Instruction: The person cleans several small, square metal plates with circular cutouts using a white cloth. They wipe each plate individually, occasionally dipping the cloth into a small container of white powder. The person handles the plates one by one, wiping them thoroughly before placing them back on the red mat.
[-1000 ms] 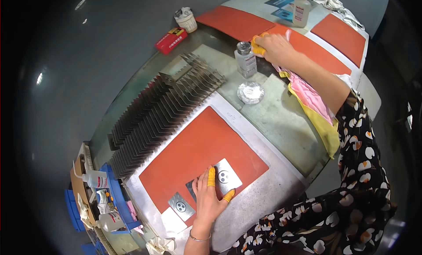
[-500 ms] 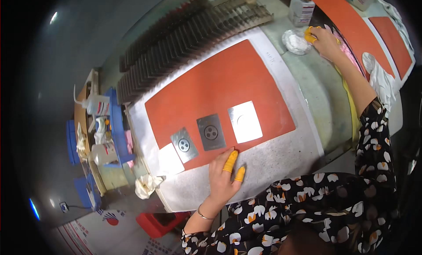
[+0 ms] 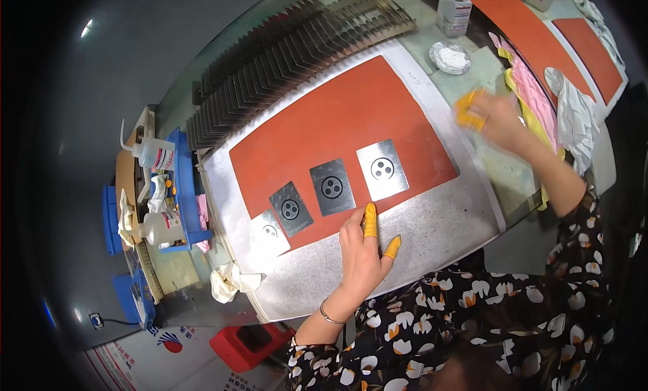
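- Head view: likely best steadied by their rims, metal plates [image 3: 330, 175], four in all, are lined along the near edge of one orange mat [image 3: 337, 114].
- Nothing is gripped by the left hand [image 3: 361, 255]; its index fingertip is set just beside the rightmost plate [image 3: 383, 170].
- One dish [image 3: 451, 72] and one silver-capped bottle [image 3: 453, 16] are set farther right.
- The right hand [image 3: 496, 118] is blurred; whether anything is held cannot be told.

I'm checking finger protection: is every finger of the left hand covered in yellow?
No, the left hand has yellow covers on its thumb and index finger, but its middle finger is bare.
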`<state>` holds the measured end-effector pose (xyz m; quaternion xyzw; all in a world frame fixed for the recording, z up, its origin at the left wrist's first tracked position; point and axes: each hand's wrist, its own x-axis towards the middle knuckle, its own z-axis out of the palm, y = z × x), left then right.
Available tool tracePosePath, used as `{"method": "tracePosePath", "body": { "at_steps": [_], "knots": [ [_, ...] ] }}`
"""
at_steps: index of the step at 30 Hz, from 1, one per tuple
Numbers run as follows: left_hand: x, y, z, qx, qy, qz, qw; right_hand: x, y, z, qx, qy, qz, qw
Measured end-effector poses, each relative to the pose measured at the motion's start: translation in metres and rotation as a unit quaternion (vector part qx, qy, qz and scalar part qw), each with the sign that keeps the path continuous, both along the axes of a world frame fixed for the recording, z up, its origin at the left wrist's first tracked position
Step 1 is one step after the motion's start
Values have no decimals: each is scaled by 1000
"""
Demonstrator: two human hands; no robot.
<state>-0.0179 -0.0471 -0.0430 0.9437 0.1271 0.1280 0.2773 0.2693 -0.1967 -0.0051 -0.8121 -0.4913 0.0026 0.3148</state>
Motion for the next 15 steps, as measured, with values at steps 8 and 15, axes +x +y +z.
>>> {"method": "tracePosePath", "body": {
  "at_steps": [8,15],
  "knots": [
    [4,0,0,32,9,-4,999,-81,41,-32,-51,102,126,985],
    [4,1,-1,43,7,-3,999,-84,48,-48,-57,-22,163,985]
  ]
}}
